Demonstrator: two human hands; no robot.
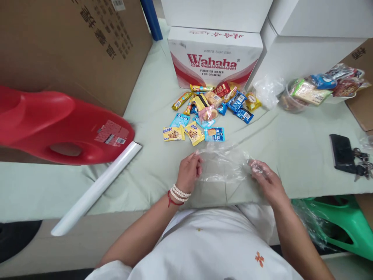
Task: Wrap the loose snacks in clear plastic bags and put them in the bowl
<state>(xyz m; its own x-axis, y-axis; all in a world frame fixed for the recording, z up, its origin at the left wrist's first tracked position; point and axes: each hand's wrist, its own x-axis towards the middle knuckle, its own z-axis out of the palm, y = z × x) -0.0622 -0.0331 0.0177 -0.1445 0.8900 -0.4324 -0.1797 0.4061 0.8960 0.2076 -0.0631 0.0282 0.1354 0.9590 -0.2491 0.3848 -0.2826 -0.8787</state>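
A clear plastic bag [223, 165] is stretched between both my hands just above the pale green table cover [291, 144]. My left hand [189, 171], with bead bracelets and a red string on the wrist, pinches the bag's left edge. My right hand [266, 177] grips the bag's right edge with closed fingers. Just beyond the bag lies a pile of small snack packets [208, 111]: yellow cookie packs, blue packs, and orange and red ones.
A Wahaha water carton [215, 58] stands behind the snacks, between a brown carton [87, 42] and white boxes [314, 39]. A red plastic stool [58, 124] and white roll [96, 188] lie left. A bowl of snacks [314, 91], a phone [341, 152] and keys [363, 163] lie right. A green stool [344, 223] stands lower right.
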